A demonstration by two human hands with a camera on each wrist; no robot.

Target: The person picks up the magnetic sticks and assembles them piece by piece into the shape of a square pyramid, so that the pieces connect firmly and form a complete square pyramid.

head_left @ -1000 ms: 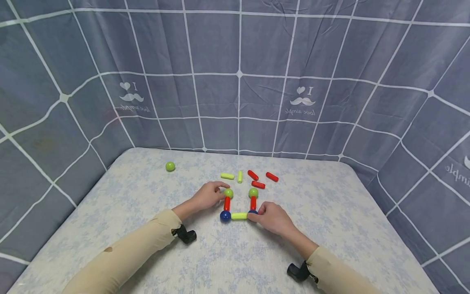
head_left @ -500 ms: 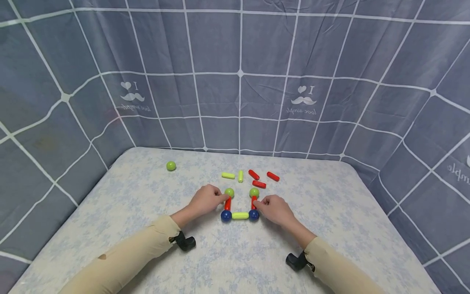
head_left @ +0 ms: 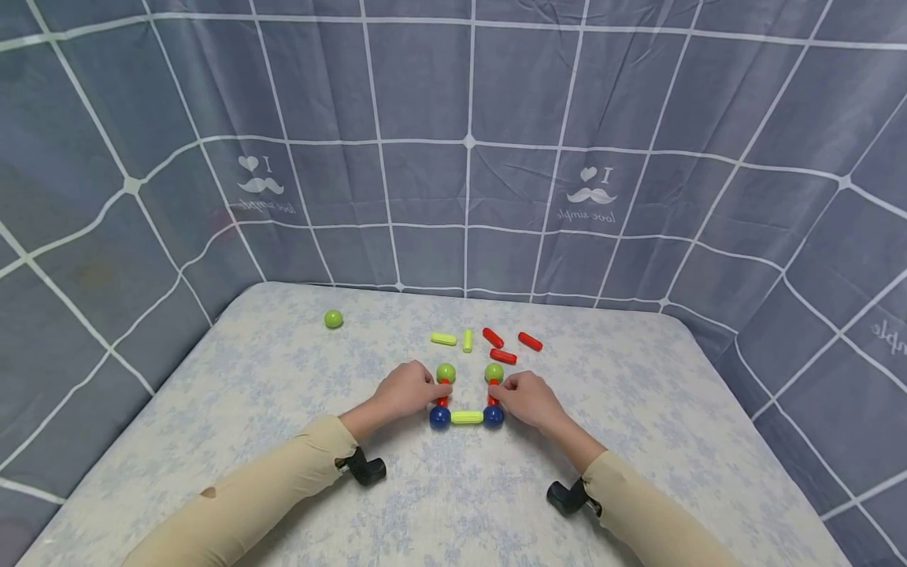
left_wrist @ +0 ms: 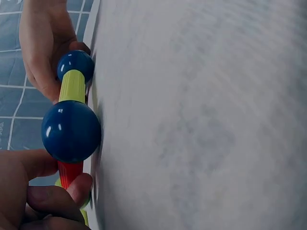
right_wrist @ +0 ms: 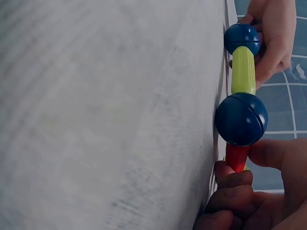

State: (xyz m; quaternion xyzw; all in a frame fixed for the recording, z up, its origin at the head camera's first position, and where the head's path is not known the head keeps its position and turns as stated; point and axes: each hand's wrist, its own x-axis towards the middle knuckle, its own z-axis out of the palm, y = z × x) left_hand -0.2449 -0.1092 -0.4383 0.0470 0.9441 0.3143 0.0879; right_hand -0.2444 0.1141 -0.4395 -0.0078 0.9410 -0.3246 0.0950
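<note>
A U-shaped chain of balls and rods lies on the table. Its near side is a yellow-green rod (head_left: 467, 417) between a left blue ball (head_left: 440, 417) and a right blue ball (head_left: 494, 416). From each blue ball a red rod runs back to a green ball, one on the left (head_left: 446, 372) and one on the right (head_left: 494, 372). My left hand (head_left: 407, 391) pinches the left red rod (left_wrist: 70, 173) between thumb and fingers. The right red rod (right_wrist: 237, 157) is pinched by my right hand (head_left: 530, 402). Fingers partly cover both red rods.
Behind the chain lie two loose yellow-green rods (head_left: 443, 339) and three loose red rods (head_left: 503, 357). A single green ball (head_left: 333, 319) sits at the table's back left. A grey checked curtain (head_left: 425, 189) hangs behind the table (head_left: 453, 504).
My right hand has shifted from the right blue ball onto the red rod behind it. My left hand has moved from beside the left green ball nearer to me, onto the left red rod.
</note>
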